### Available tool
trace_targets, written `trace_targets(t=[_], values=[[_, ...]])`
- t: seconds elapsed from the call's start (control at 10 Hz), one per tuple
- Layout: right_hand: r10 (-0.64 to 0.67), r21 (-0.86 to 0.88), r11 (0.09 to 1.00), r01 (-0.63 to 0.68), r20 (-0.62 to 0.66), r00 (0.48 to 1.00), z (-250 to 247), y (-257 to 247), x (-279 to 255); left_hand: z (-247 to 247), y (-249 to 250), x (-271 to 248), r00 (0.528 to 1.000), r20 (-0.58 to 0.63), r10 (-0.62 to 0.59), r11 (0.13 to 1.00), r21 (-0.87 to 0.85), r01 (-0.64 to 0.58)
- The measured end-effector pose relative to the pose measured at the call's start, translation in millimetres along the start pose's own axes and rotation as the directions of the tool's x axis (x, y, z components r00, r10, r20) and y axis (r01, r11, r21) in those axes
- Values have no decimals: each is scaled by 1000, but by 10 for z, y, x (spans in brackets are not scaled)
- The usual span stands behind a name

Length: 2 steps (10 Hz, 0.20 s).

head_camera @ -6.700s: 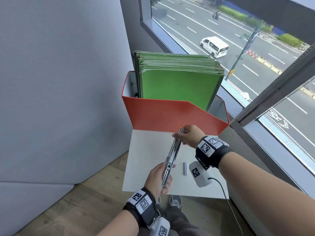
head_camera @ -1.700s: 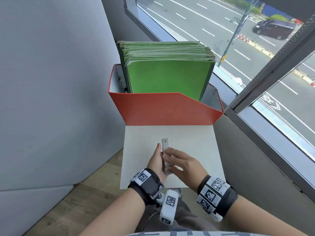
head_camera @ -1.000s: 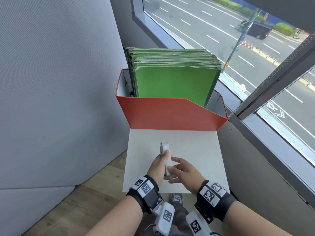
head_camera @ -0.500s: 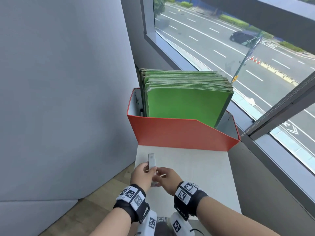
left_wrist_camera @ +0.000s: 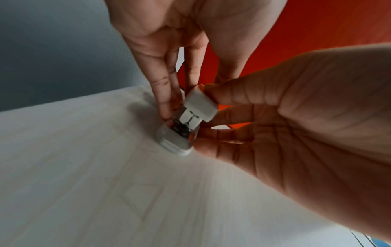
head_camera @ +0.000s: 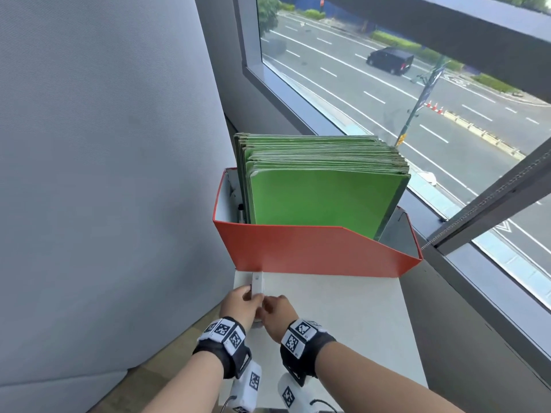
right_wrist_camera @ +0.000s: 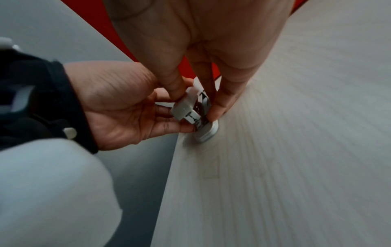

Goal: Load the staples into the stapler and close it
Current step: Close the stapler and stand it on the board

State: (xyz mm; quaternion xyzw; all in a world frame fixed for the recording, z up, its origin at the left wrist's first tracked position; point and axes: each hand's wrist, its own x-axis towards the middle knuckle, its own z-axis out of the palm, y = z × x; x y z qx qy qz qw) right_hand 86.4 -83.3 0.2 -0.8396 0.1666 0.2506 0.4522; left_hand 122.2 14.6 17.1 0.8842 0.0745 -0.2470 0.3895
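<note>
A small white plastic stapler [head_camera: 257, 286] lies near the left edge of a pale wood-grain tabletop [head_camera: 343, 317], its far end almost touching a red cardboard file box [head_camera: 313, 248]. The left hand [head_camera: 240, 305] and the right hand [head_camera: 278, 308] both pinch the stapler's near end. Bare tabletop stretches to the right edge.

Head view looking down, wrist views close, sharing stapler [head_camera: 257, 286]

Bright daylight from window [head_camera: 387, 93], wide-angle edge distortion, wrist views dim, blurred
</note>
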Motion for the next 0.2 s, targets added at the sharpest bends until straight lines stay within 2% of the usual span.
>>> trace_targets(t=[0.1,0.2], values=[[-14,-38,999,15,17,1000,-34,-15,-13,-5,10,21,1000,-1,28,999,36,-27],[-15,-5,1000,15,1,1000,-127,36,-97,-2,-56,-30,1000,8,23,1000,3,-23]])
